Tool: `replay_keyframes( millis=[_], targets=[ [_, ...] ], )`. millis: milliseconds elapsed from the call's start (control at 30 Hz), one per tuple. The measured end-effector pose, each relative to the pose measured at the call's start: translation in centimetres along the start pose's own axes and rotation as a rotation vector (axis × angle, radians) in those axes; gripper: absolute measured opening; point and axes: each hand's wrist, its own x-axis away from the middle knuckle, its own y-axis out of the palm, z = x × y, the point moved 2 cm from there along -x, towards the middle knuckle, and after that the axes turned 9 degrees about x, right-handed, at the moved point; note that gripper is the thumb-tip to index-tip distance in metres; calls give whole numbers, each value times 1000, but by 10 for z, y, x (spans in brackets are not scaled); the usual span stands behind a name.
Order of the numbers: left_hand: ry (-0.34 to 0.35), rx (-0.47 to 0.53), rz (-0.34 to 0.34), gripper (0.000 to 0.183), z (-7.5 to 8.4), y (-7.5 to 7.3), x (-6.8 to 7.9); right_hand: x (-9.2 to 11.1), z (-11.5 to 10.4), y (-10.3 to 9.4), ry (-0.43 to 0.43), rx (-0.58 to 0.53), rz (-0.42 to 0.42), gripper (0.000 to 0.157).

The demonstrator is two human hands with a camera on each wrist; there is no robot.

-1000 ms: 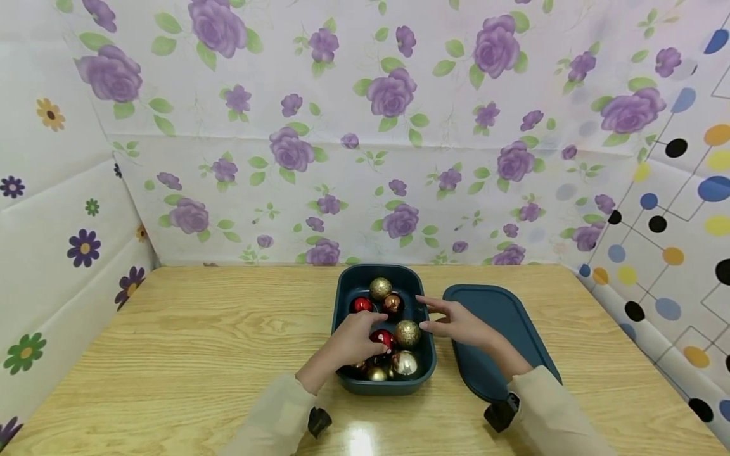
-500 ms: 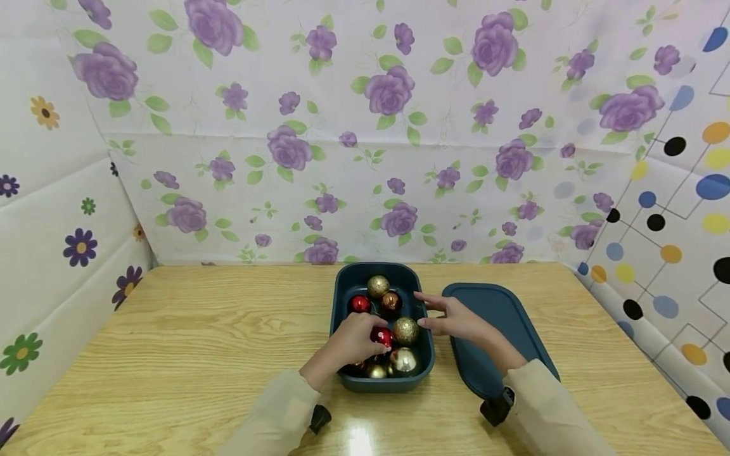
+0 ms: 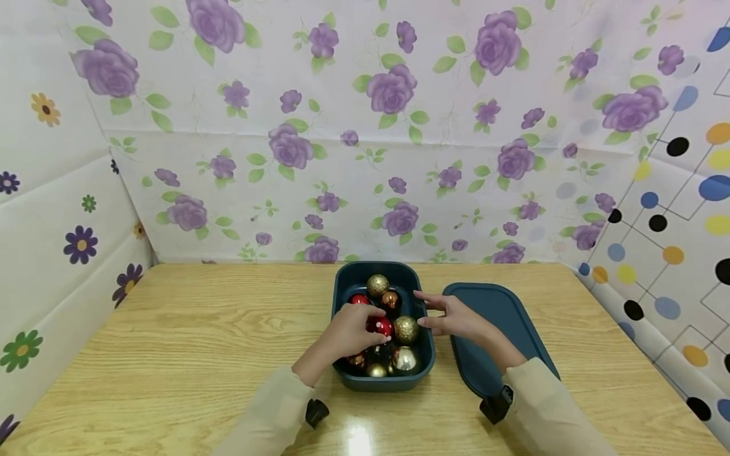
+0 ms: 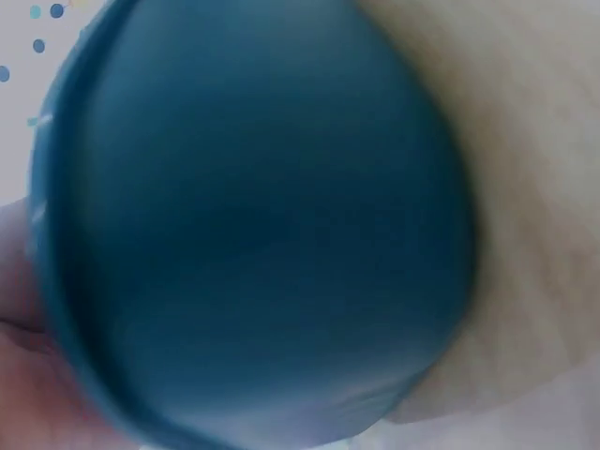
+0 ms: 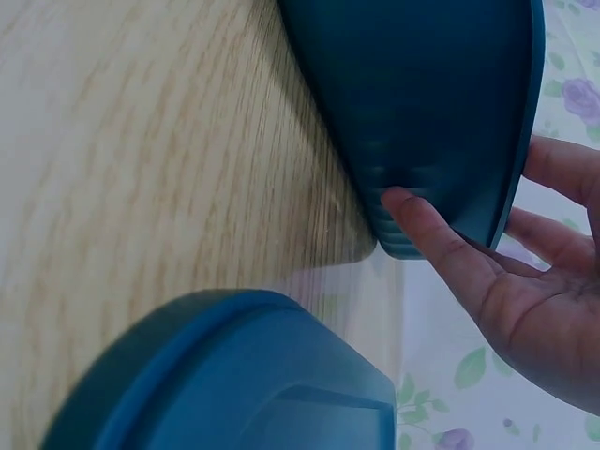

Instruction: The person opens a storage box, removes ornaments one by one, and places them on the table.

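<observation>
My left hand point(image 3: 349, 329) pinches a shiny red Christmas bauble point(image 3: 382, 325) between thumb and fingers, over the dark blue box point(image 3: 383, 384). Around it in the box lie several other baubles: a glittery gold bauble point(image 3: 406, 330), a pale gold bauble point(image 3: 404, 359), a copper bauble point(image 3: 390, 300) and another red bauble point(image 3: 358, 299), partly hidden by the hand. My right hand point(image 3: 456, 316) rests at the box's right side with its fingers extended. In the right wrist view one finger point(image 5: 422, 225) lies along the outer wall. The box wall fills most of the left wrist view.
A dark blue lid point(image 3: 496, 316) lies on the wooden table point(image 3: 228, 342), right of the box and partly under the right forearm. Behind the table hangs a flowered cloth point(image 3: 342, 190), with patterned cloths on both sides.
My left hand has closed on the red bauble and raised it slightly from among the others, moving a little away from me. The right hand has stayed at the box's side.
</observation>
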Motion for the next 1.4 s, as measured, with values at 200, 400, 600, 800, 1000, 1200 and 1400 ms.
replay_keyframes(
  millis=[200, 400, 600, 800, 1000, 1200, 1400],
  targets=[
    [0, 70, 107, 42, 1, -23, 4, 1, -1, 1, 3, -18, 6, 70],
    [-104, 202, 230, 42, -10, -50, 13, 2, -1, 2, 10, -19, 6, 71],
    [-211, 291, 292, 48, -33, -82, 26, 2, -2, 2, 16, -27, 8, 70],
    [-267, 234, 350, 50, -69, -108, 42, 2, -3, 3, 19, -27, 13, 71],
    [-342, 220, 373, 55, -98, -121, 58, 2, -1, 3, 26, -25, 18, 71],
    [-410, 190, 374, 58, -119, -129, 68, 1, 1, 3, 32, -23, 23, 71],
    [-477, 173, 367, 60, -133, -135, 75, 1, 1, 3, 30, -25, 17, 71]
  ],
)
